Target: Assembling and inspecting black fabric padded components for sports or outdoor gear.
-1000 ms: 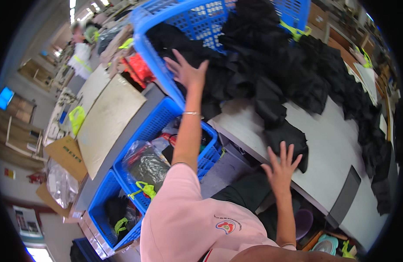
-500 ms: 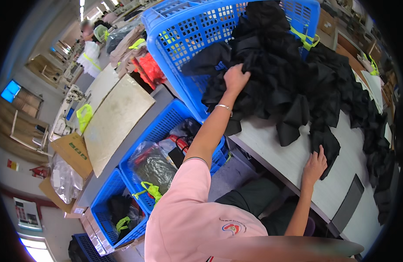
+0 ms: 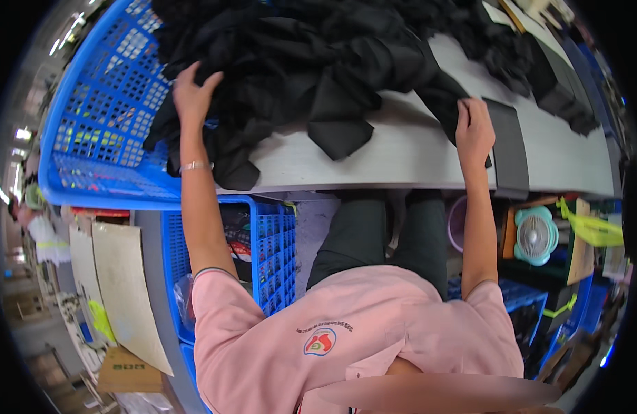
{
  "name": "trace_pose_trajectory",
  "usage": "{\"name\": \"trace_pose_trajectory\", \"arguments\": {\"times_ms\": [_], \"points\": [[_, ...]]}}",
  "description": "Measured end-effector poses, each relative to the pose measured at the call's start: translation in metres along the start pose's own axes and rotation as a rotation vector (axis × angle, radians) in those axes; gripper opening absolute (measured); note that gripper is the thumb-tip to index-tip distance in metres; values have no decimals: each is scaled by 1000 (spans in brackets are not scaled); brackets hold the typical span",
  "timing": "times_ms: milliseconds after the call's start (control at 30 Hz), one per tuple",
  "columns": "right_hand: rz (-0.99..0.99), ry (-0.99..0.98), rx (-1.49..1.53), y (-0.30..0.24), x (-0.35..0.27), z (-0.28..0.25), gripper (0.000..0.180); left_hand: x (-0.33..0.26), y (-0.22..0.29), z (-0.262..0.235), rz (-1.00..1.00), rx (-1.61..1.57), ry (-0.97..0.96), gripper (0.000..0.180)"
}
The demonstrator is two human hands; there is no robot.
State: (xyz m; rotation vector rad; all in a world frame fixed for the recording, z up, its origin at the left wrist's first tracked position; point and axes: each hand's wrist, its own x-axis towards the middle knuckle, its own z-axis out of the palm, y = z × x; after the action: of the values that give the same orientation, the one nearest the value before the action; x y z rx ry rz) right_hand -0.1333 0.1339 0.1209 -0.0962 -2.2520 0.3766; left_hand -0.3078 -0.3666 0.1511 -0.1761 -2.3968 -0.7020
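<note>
A heap of black fabric pieces (image 3: 284, 62) spills from a large blue plastic basket (image 3: 104, 103) at the left onto the light grey table (image 3: 291, 155). My left hand (image 3: 193, 96) rests at the heap's left part beside the basket, thumb and fingers apart, gripping nothing that I can see. Further right, my right hand (image 3: 476, 131) pinches the edge of a black fabric piece (image 3: 443, 103) that trails from the heap. Just right of that hand lies a flat dark grey rectangle (image 3: 510, 145) on the table.
A stack of black pieces (image 3: 563, 83) lies at the table's far right. Below the table's front edge stand another blue basket (image 3: 273, 255) at the left and a turquoise fan (image 3: 536, 236) at the right. Cardboard sheets (image 3: 129, 283) lean at the far left.
My view has swung to the right. My left hand has opened its fingers over the heap. The right hand, earlier spread on a hanging black piece, now pinches a fabric edge.
</note>
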Motion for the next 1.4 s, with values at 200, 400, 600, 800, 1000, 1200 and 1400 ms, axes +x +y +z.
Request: {"name": "trace_pose_trajectory", "arguments": {"times_ms": [200,400,600,800,1000,1200,1400], "points": [[566,15,634,13,-23,-13,19,-127,151,-9,212,-346,48,45],[1076,24,1122,35,-70,-9,17,-183,262,45,598,-591,-378,56],[1157,-25,1049,79,-97,-23,22,-217,314,83,682,-744,-697,80],[1007,-104,699,87,-113,-28,36,-228,333,132,703,-682,-640,53],[377,292,245,22,-122,-100,15,-224,360,138,373,-898,-453,23],[206,8,247,-10,-169,-90,24,-237,400,101,556,-881,-422,15],[511,-119,1024,43,-178,-58,30,-284,400,60,402,-950,-511,19]]}}
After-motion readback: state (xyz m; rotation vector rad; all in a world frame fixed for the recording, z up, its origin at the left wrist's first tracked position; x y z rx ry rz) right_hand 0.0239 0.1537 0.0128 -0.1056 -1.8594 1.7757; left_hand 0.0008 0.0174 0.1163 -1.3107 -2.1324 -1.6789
